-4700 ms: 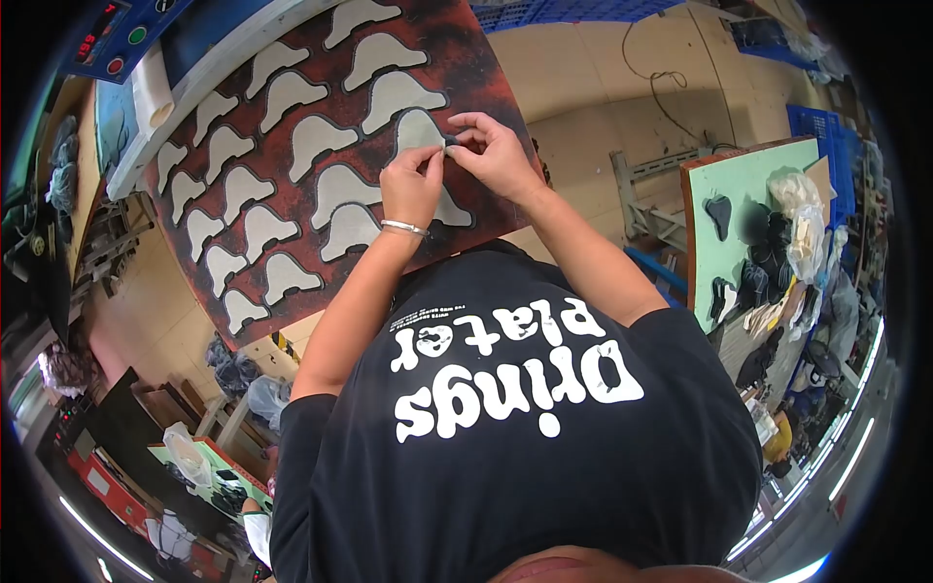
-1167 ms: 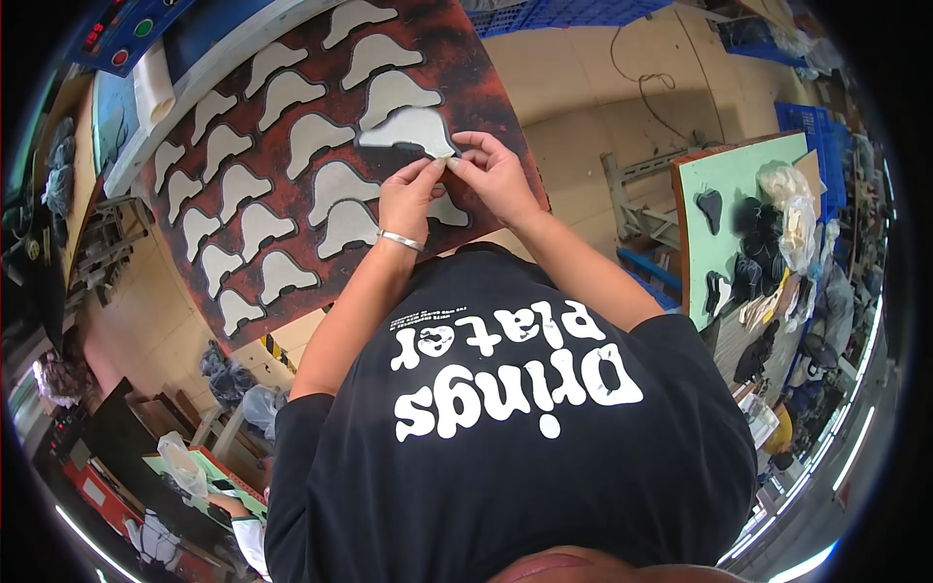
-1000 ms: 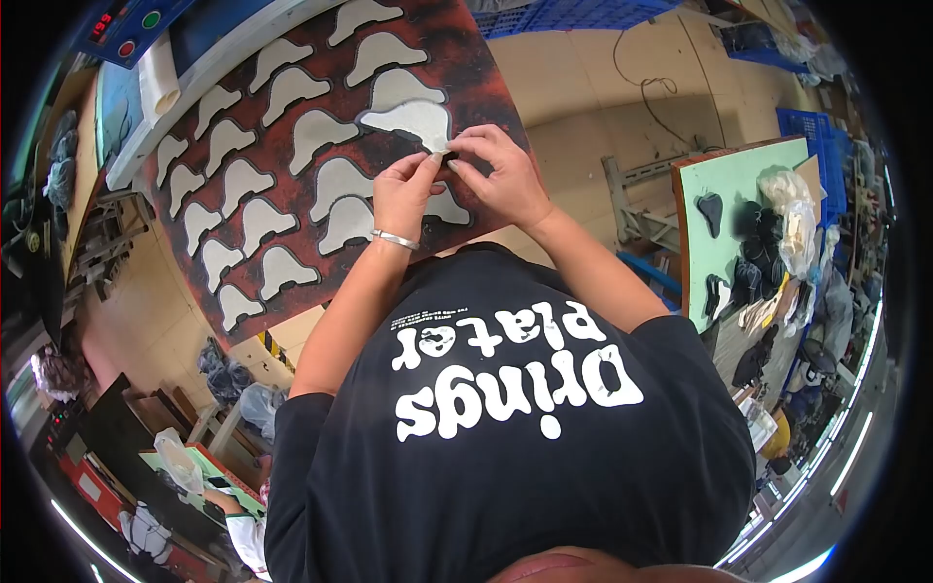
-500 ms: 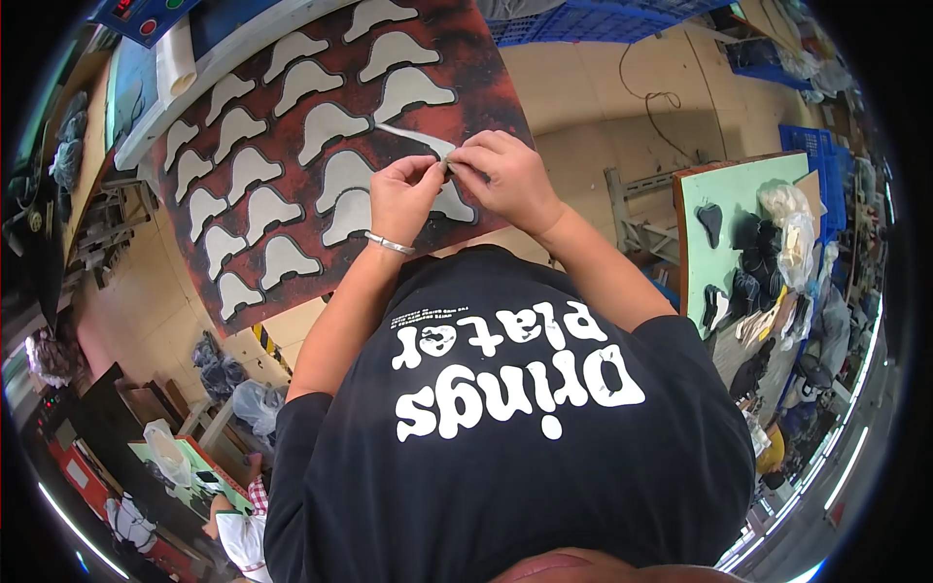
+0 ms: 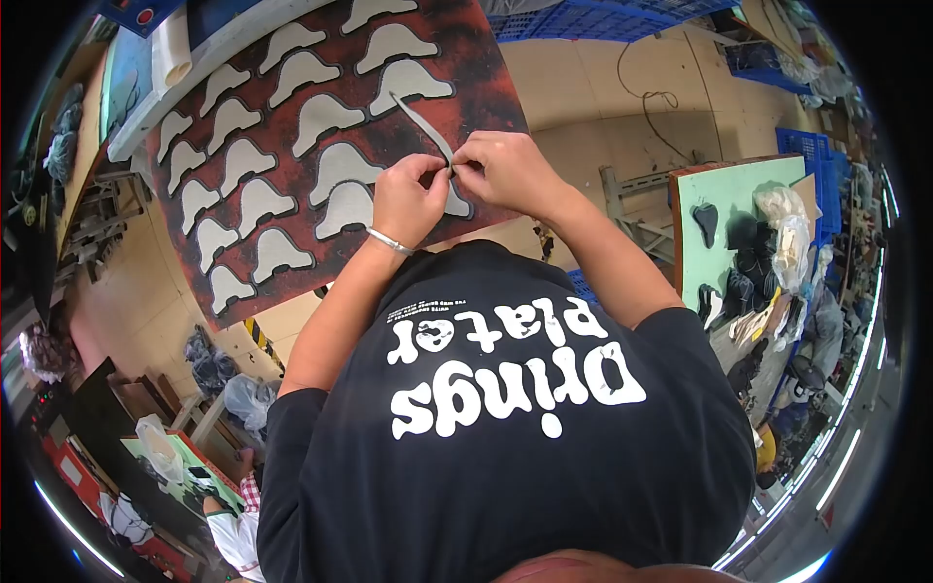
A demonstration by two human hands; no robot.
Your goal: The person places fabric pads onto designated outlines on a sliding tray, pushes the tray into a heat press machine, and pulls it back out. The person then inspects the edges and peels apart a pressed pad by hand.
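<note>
A thin grey piece with a dark edge (image 5: 425, 123), seen almost edge-on, sticks up and leftward from my fingertips. My left hand (image 5: 412, 199), with a silver bangle at the wrist, pinches its lower end between thumb and finger. My right hand (image 5: 505, 170) pinches the same end, its fingertips nearly touching the left ones. Below them is a red-and-black board (image 5: 483, 83) bearing rows of grey, bell-shaped pieces (image 5: 330, 209) with dark rims. One such piece (image 5: 457, 205) lies partly hidden beneath my hands. My fingers cover the gripped end.
Right of me stands a pale green board (image 5: 692, 253) holding dark shaped parts (image 5: 748, 267) and plastic bags (image 5: 785, 219). Blue crates (image 5: 603, 21) line the far side. A cable (image 5: 651, 97) lies on the tan floor. A person in a white top (image 5: 236, 539) is at lower left.
The grey piece has turned from showing more of its pale face to nearly edge-on, and its free tip has risen. Both hands stay close together, pinching it. The view has shifted slightly.
</note>
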